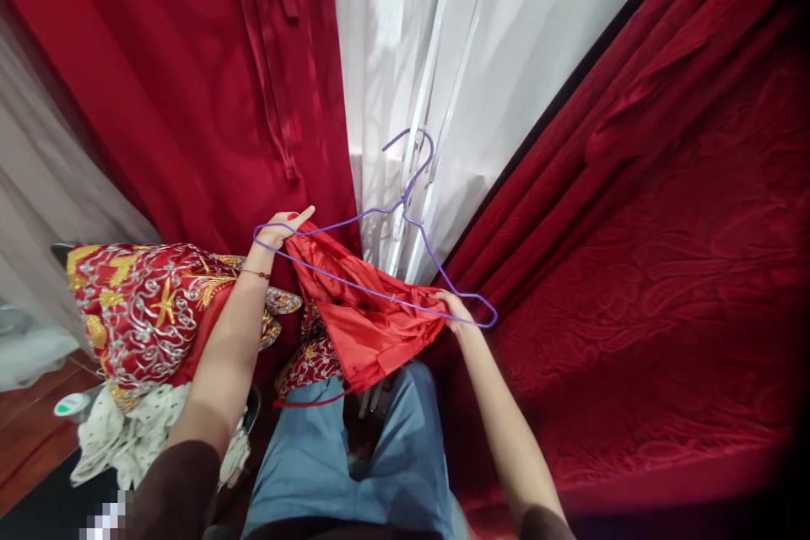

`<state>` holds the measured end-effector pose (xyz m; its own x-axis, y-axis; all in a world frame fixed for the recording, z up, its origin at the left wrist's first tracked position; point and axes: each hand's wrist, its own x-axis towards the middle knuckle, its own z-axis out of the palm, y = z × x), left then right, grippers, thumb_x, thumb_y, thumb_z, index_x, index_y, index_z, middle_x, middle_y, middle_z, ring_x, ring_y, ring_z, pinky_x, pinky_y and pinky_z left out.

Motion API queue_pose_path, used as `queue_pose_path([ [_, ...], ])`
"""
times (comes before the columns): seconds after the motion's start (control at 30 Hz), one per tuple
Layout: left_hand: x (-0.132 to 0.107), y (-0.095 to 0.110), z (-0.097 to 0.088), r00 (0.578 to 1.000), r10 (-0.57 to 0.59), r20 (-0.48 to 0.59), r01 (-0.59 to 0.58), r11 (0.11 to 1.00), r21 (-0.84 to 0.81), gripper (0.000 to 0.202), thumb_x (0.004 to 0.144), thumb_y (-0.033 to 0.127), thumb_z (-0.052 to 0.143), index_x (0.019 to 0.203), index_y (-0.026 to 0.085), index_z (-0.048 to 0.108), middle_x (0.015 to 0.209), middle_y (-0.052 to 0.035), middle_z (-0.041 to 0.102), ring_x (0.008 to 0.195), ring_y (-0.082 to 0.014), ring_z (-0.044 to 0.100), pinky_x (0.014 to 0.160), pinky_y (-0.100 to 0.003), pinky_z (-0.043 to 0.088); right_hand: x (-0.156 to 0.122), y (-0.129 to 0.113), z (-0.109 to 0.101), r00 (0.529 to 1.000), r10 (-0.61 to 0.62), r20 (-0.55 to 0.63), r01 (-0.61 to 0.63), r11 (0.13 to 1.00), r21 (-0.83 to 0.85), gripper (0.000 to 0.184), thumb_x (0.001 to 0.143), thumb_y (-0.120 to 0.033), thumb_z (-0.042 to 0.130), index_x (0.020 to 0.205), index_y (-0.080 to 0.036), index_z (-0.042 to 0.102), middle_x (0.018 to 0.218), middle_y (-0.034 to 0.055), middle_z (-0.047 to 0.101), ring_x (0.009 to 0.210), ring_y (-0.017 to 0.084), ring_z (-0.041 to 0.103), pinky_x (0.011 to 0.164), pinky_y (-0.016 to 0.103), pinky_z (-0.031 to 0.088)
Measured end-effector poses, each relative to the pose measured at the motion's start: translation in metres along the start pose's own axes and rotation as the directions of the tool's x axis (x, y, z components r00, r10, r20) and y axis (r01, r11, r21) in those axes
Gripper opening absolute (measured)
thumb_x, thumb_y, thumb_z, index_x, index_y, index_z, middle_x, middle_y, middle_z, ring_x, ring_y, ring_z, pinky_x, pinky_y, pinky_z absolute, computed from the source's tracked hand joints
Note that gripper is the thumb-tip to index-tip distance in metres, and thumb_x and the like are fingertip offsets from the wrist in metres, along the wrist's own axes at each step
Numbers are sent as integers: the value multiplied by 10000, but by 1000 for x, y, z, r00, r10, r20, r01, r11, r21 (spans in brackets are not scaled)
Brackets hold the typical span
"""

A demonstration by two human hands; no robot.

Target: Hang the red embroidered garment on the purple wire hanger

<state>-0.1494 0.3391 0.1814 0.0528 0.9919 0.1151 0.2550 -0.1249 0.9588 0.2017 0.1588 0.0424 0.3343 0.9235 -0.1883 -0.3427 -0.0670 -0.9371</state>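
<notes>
A purple wire hanger (411,211) is held up in front of me with a plain red satin garment (364,316) draped over its lower bar. My left hand (283,228) pinches the hanger's left end together with the garment's edge, its thumb sticking out. My right hand (454,310) grips the red cloth near the hanger's right end. The hook points up toward the white curtain.
A red curtain (190,84) hangs at the left and a white sheer curtain (481,59) in the middle. A red patterned bedspread (664,270) fills the right. A red garment with gold and silver embroidery (139,304) lies piled at the left over white spotted cloth (120,439).
</notes>
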Motion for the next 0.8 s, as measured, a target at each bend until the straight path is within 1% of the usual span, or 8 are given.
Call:
queue_pose_path([
  [0.17, 5, 11, -9, 995, -79, 54, 83, 994, -73, 405, 715, 521, 753, 574, 184, 579, 514, 4, 588, 504, -135, 548, 551, -257, 453, -19, -41, -19, 1000, -21, 7, 20, 999, 47, 279, 522, -216, 684, 796, -218, 632, 662, -24, 687, 557, 136, 607, 575, 248, 502],
  [0.27, 9, 22, -19, 981, -193, 38, 195, 977, -82, 461, 723, 586, 727, 581, 160, 621, 556, -74, 644, 529, -184, 611, 560, -299, 494, -43, -71, -25, 995, -79, 58, 76, 996, 40, 330, 624, -393, 682, 902, -218, 649, 751, 23, 710, 618, 179, 643, 611, 295, 522],
  [0.37, 10, 29, -26, 968, -240, 69, 247, 963, -112, 575, 752, 693, 630, 514, 174, 566, 473, -78, 583, 458, -174, 568, 484, -286, 463, -64, -91, -20, 991, -80, 111, 87, 995, -57, 481, 717, -652, 584, 910, -214, 627, 771, 56, 705, 627, 208, 650, 619, 332, 526],
  [0.47, 4, 30, -26, 976, -200, 88, 210, 970, -124, 625, 779, 753, 532, 496, 198, 494, 413, -17, 481, 380, -117, 439, 409, -245, 346, -73, -93, -9, 991, -114, 69, 122, 982, -141, 490, 669, -678, 665, 829, -221, 586, 720, 19, 676, 591, 172, 614, 574, 278, 490],
  [0.6, -16, 31, -21, 994, -10, -110, 12, 1000, 24, 528, 762, 649, 641, 551, 191, 484, 479, 29, 441, 454, -100, 406, 486, -231, 330, -73, -81, -2, 949, -306, -81, 291, 944, -158, 455, 639, -614, 737, 703, -213, 532, 647, -25, 580, 573, 127, 537, 550, 226, 437],
  [0.7, -30, 34, -15, 899, 284, -333, -158, 921, 357, 496, 762, 610, 669, 583, 185, 485, 547, 27, 452, 549, -115, 452, 593, -231, 353, -80, -78, -2, 913, -403, -63, 385, 902, -196, 432, 704, -615, 697, 705, -209, 548, 667, -28, 565, 582, 119, 516, 568, 225, 429],
  [0.77, -37, 37, -8, 828, 413, -380, -135, 804, 579, 457, 773, 623, 659, 705, 182, 558, 628, 2, 525, 655, -158, 540, 670, -242, 375, -89, -79, -4, 876, -481, 27, 471, 842, -263, 419, 738, -617, 679, 740, -206, 603, 719, -14, 603, 636, 130, 550, 618, 234, 450],
  [0.8, -41, 39, -4, 819, 447, -360, -116, 744, 658, 448, 792, 625, 644, 789, 181, 584, 669, -14, 558, 716, -185, 580, 701, -252, 383, -95, -81, -6, 855, -512, 81, 511, 804, -306, 414, 747, -615, 679, 761, -204, 636, 748, -3, 630, 677, 141, 575, 655, 243, 464],
])
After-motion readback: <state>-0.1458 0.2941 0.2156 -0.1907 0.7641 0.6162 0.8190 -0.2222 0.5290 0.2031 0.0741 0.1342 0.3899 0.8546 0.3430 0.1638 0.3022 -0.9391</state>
